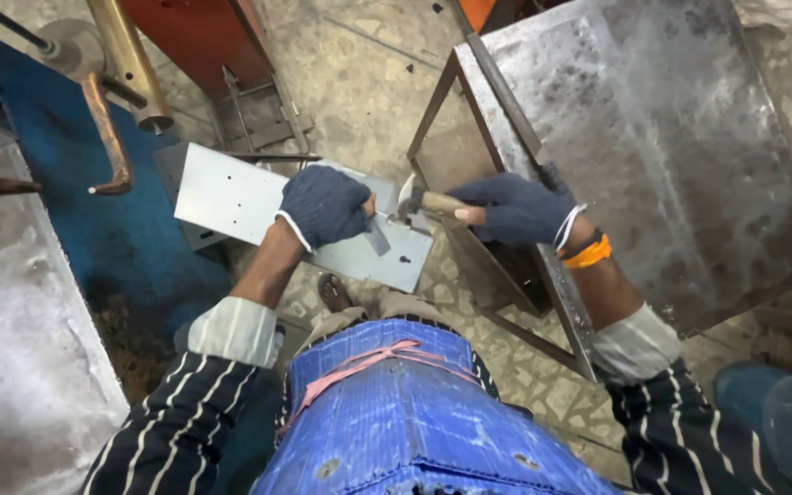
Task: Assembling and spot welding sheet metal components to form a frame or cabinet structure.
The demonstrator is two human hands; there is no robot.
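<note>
Under me runs a worn terrazzo floor [368,82]. A steel-topped table [680,156] stands to my right; a blue machine base [93,229] and grey slab [11,348] sit at my left.

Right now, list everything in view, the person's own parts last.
metal panel: one, pale grey with small holes, centre, under the left hand
chisel: one, grey steel, in the left hand's grip, on the panel
hammer: one, wooden handle, in the right hand's grip
steel table: one, dull grey, right
blue machine base: one, left
copper arm: one, upper left
blue apron: one, bottom centre
left hand: dark blue glove
right hand: dark blue glove, orange wristband
</note>
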